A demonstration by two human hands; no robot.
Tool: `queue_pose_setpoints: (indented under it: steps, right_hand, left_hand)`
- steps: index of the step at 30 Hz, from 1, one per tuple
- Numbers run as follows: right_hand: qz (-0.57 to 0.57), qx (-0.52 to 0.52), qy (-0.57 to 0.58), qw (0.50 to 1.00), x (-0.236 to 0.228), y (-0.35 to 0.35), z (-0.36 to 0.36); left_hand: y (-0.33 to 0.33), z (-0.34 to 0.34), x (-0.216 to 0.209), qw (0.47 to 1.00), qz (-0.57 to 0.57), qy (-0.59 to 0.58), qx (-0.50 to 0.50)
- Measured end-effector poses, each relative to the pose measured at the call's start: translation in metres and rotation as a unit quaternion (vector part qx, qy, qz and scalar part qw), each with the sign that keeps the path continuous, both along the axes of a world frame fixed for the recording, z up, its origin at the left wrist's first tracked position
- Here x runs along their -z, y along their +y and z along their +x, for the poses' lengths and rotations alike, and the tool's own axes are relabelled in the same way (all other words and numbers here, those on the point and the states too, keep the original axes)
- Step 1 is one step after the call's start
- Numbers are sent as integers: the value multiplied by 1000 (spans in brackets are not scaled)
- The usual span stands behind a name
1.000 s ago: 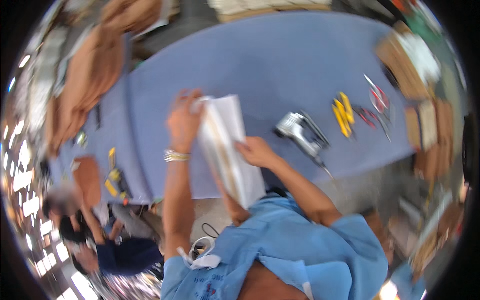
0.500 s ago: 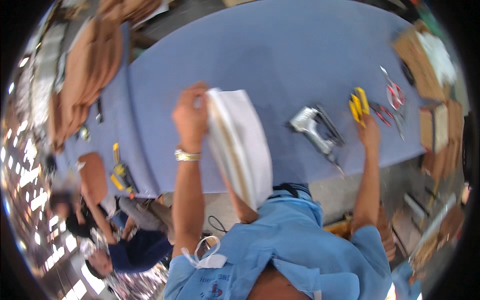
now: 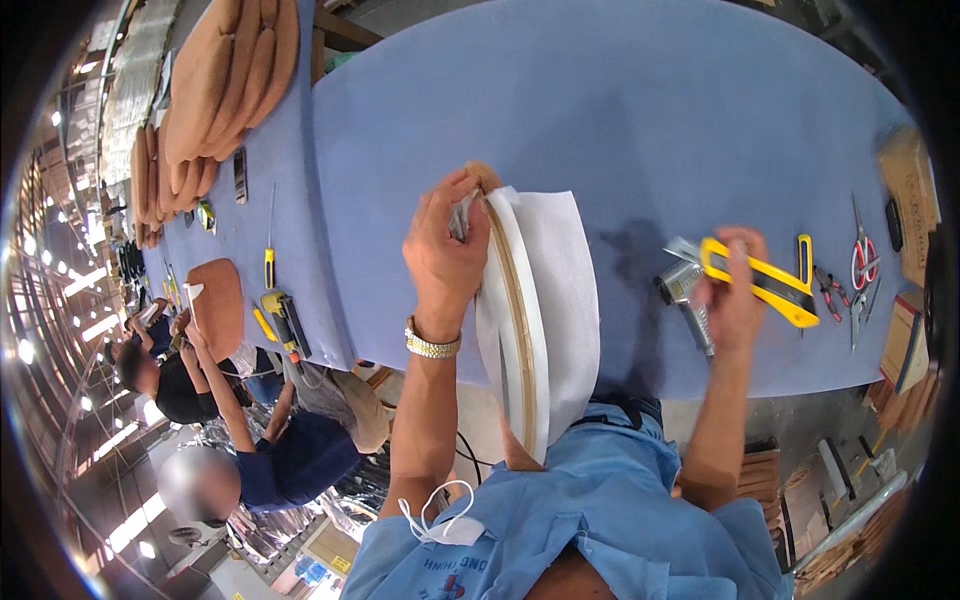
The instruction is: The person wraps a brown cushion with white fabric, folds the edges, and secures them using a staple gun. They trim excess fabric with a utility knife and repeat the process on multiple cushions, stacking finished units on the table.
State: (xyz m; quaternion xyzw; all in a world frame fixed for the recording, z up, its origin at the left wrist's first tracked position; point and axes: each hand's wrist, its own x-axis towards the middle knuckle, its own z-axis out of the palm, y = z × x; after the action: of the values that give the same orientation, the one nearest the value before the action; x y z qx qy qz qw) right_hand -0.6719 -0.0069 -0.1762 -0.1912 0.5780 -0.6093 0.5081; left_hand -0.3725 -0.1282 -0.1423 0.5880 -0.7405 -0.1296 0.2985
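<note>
My left hand [image 3: 447,243] is closed on the top edge of a curved, padded panel [image 3: 523,340], brown with a wooden rim and white lining, held on edge against my body. A loose white sheet [image 3: 570,300] hangs from its right side. In my right hand [image 3: 735,300] is a yellow utility knife [image 3: 765,280], its blade out and pointing left toward the panel, some way apart from it. Partly hidden below the knife, a silver staple gun [image 3: 685,290] lies on the blue table [image 3: 480,90].
Right of my hand lie a second yellow cutter [image 3: 804,258], pliers [image 3: 829,290] and red-handled scissors [image 3: 863,262], near cardboard boxes [image 3: 905,195]. Brown cushions [image 3: 225,85] are stacked at the far left. A co-worker [image 3: 290,490] handles a brown panel [image 3: 215,300] beside a yellow-black power tool [image 3: 285,322].
My right hand has lifted a yellow utility knife off the table and brought it left, over the staple gun. My left hand still grips the panel, and the whole view has shifted.
</note>
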Motion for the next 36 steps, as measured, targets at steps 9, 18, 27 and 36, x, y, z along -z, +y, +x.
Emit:
queue_pose_setpoints:
  steps: [9,18,27,36]
  right_hand:
    - [-103,-101,-22,989,-25,-80,141]
    - [-149,-95,147,973,-5,-93,163]
    - [-225,-68,273,933,-9,-97,166]
    - [-224,-77,274,932,-2,-94,171]
  left_hand:
    - [3,-1,7,999,-18,31,-11]
    - [4,1,8,996,-4,81,-23]
    - [3,3,13,995,-20,92,-11]
    - [4,1,15,995,-19,90,-23]
